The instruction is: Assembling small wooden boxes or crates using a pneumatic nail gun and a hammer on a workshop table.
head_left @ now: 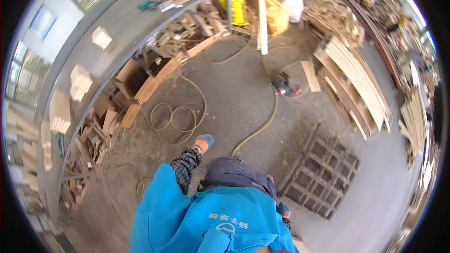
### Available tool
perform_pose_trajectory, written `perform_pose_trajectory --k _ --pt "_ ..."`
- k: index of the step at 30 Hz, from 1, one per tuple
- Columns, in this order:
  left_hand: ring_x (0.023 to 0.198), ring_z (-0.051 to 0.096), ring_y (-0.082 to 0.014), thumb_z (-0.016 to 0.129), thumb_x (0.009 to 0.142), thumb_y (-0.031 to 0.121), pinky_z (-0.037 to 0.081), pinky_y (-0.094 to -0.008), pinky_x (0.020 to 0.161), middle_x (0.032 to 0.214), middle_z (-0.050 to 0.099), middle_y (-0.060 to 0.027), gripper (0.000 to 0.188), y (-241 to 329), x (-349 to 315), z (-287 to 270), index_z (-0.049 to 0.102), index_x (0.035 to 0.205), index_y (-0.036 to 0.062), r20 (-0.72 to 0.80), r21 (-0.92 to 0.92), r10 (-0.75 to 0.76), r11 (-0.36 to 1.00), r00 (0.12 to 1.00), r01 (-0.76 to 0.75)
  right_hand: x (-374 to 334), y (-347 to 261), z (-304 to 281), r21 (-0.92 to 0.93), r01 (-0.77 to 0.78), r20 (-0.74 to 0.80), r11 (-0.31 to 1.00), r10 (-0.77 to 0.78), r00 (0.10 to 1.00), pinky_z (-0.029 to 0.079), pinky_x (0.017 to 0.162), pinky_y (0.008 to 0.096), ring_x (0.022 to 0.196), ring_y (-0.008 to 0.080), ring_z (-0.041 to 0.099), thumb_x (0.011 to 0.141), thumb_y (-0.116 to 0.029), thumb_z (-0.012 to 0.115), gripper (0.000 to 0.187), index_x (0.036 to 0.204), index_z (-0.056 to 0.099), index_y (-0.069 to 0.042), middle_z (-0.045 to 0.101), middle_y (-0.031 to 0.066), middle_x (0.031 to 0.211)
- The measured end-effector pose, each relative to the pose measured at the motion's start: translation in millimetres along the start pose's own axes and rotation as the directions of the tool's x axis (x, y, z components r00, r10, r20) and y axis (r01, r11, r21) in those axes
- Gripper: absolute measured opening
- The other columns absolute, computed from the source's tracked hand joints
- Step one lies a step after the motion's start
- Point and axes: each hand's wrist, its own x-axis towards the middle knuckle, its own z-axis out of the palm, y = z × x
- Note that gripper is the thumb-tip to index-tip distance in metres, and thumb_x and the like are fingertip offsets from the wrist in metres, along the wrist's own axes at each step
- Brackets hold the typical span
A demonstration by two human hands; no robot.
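My left hand (204,143) wears an orange and blue-grey glove and hangs over the floor in front of my left side. Nothing shows in it, but its fingers are small and smeared. The closest thing to it is a yellowish hose (192,135) looped on the floor. Low at my right side is my right hand (283,210), gloved alike and partly hidden by my blue jacket (234,215); its fingers cannot be made out. A slatted metal grid (323,171) lies on the floor to the right of that hand.
A long grey workbench (84,33) curves along the left, bearing stacks of wood blocks (80,83). Wood offcuts (105,122) fill the space beneath it. A small machine (283,85) sits on the floor ahead. Stacked planks (351,77) lie to the right, sacks (276,11) at the back.
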Motion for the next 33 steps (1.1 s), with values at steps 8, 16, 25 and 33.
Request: perform_pose_trajectory --k 8,16,25,33 --pt "0.067 0.07 -0.0293 0.062 0.1 0.035 0.055 -0.0459 0.064 0.081 0.076 -0.0156 0.035 -64.0 -56.9 -34.9 0.08 0.102 0.0051 -0.02 -0.277 -0.344 0.904 0.939 0.326 204.7 -218.0 37.0 -0.116 -0.312 0.125 0.943 0.325 0.937 0.053 0.059 0.0481 0.067 0.0255 0.064 0.103 -0.026 0.062 0.014 0.099 0.07 -0.015 0.062 0.0045 0.075" --pt "0.104 0.076 -0.0372 0.058 0.105 0.042 0.056 -0.0557 0.085 0.121 0.078 -0.0205 0.043 -111.0 -114.5 -5.1 0.076 0.122 0.0064 0.235 -0.1 -0.654 0.72 0.719 0.687 386.7 -434.2 245.6 -0.122 -0.323 0.192 0.938 0.342 0.92 0.041 0.045 0.0439 0.052 0.0231 0.053 0.1 -0.019 0.067 0.002 0.1 0.066 -0.017 0.06 0.0027 0.074" --pt "0.109 0.074 -0.0363 0.071 0.092 0.022 0.058 -0.0417 0.094 0.113 0.076 -0.0289 0.069 39.0 -20.3 -95.3 0.052 0.154 -0.0026 -0.188 -0.901 -0.745 0.39 0.64 0.189 487.7 -553.8 481.7 -0.605 0.015 0.41 0.796 0.296 0.863 0.053 0.057 0.0383 0.071 0.02 0.067 0.101 -0.027 0.069 0.028 0.124 0.066 -0.011 0.07 0.0041 0.094" --pt "0.129 0.067 -0.0397 0.074 0.091 0.029 0.055 -0.0443 0.106 0.137 0.07 -0.0287 0.064 -9.3 18.7 -135.1 0.062 0.145 -0.0035 -0.345 -0.616 -0.749 0.635 0.566 0.466 509.1 -617.2 661.6 -0.612 0.214 0.534 0.761 0.199 0.822 0.058 0.06 0.0387 0.076 0.0207 0.07 0.1 -0.028 0.072 0.043 0.136 0.064 -0.006 0.073 0.0071 0.103"
